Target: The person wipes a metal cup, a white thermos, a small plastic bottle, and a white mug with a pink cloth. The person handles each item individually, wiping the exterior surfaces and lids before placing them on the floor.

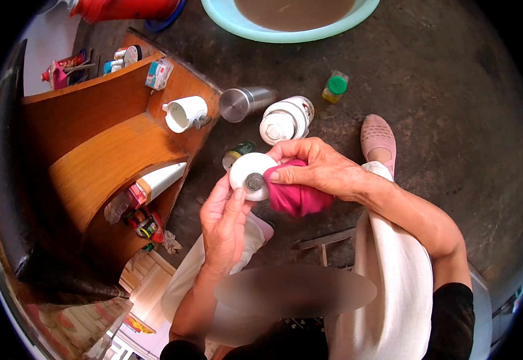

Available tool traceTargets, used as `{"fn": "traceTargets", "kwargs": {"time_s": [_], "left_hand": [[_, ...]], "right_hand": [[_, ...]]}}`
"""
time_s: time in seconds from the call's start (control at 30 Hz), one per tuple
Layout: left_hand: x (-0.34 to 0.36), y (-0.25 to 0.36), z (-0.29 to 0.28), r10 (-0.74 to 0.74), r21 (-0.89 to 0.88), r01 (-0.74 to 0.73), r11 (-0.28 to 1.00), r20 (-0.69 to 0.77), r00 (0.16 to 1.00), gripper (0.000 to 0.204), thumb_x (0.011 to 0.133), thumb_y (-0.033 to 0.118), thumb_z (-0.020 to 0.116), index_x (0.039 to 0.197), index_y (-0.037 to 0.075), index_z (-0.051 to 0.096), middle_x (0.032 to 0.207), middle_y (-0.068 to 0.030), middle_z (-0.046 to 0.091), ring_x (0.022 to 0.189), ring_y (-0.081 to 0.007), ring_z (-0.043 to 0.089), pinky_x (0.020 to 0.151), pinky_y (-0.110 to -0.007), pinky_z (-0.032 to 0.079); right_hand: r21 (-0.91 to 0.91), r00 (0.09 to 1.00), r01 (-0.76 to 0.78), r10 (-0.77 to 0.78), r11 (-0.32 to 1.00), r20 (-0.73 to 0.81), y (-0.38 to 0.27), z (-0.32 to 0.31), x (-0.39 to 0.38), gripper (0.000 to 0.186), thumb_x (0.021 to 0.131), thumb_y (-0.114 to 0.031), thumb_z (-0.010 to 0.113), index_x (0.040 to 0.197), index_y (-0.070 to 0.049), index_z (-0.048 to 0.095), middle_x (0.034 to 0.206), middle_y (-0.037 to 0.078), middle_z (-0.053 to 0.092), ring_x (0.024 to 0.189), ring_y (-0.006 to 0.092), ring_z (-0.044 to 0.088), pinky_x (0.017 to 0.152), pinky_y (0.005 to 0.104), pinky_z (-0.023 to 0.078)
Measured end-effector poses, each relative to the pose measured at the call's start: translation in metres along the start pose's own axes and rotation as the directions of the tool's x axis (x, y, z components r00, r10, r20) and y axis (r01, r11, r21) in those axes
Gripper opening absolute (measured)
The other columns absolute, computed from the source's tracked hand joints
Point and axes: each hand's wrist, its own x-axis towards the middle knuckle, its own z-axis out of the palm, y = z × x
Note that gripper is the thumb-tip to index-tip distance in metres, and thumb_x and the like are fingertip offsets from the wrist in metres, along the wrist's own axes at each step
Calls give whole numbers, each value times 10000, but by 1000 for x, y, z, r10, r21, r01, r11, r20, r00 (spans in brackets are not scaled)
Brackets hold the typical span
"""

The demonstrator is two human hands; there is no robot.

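Between my hands is a small round white lid [243,169] with a grey metal disc at its centre. My left hand [222,231] pinches its lower left edge between thumb and fingers. A pink cloth [300,195] hangs from my right hand [321,168], whose thumb presses it near the lid's right edge. The right fingers reach behind the lid and are partly hidden. Just beyond stands a white bottle [285,120], with a steel cylinder [246,104] to its left. A dark green tin [237,155] sits partly behind the lid.
At left is a curved wooden shelf unit [111,138] bearing a white mug [186,114] and a small clear box [159,74]. A green-capped jar [336,87] stands on the dark floor [453,138]. A pale green basin [291,36] of brownish water is at the far edge.
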Motion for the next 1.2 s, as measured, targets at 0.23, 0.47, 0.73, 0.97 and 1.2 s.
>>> {"fn": "traceTargets", "kwargs": {"time_s": [0.23, 0.47, 0.73, 0.97, 1.2], "left_hand": [[-5, -3, -4, 63, 257, -80, 963, 73, 995, 485, 1022, 124, 526, 1454, -56, 396, 1392, -158, 537, 1273, -228, 529, 1109, -393, 387], [3, -2, -4, 21, 96, -24, 995, 33, 999, 428, 1017, 134, 542, 1401, -35, 455, 1342, -120, 571, 1224, -191, 551, 1088, -372, 397], [3, -2, -4, 7, -22, -7, 1000, 6, 1000, 388, 1023, 157, 549, 1361, -25, 499, 1291, -91, 602, 1170, -164, 570, 1047, -352, 419], [2, 5, -13, 8, 225, -15, 974, 33, 999, 430, 1018, 144, 561, 1393, -53, 491, 1306, -118, 602, 1197, -173, 561, 1061, -324, 405], [-3, 2, -3, 74, 396, -83, 914, 39, 997, 435, 1016, 121, 553, 1403, -62, 475, 1331, -120, 583, 1207, -173, 553, 1068, -312, 392]], "right_hand": [[1, 985, -171, 171, 985, 14, -8, -5, -2, 250, 891, -267, 764, 880, -30, 688, 815, -11, 650, 771, 48, 555, 675, 221, 462], [40, 997, -51, 49, 998, 59, -3, -5, -1, 225, 915, -209, 733, 1019, -12, 705, 919, 9, 685, 875, 68, 598, 798, 223, 494], [104, 990, -29, 14, 994, 139, -3, -7, 1, 311, 916, -164, 719, 1179, -8, 662, 1099, 32, 682, 1026, 99, 609, 936, 242, 486], [-56, 991, -17, 24, 998, 134, -6, -5, -1, 263, 911, -169, 732, 1122, -22, 681, 1016, 7, 685, 972, 71, 601, 878, 228, 488], [-208, 998, -55, 52, 977, -17, -3, 1, 3, 230, 896, -237, 755, 926, -17, 698, 798, -24, 645, 747, 39, 538, 644, 222, 449]]}}
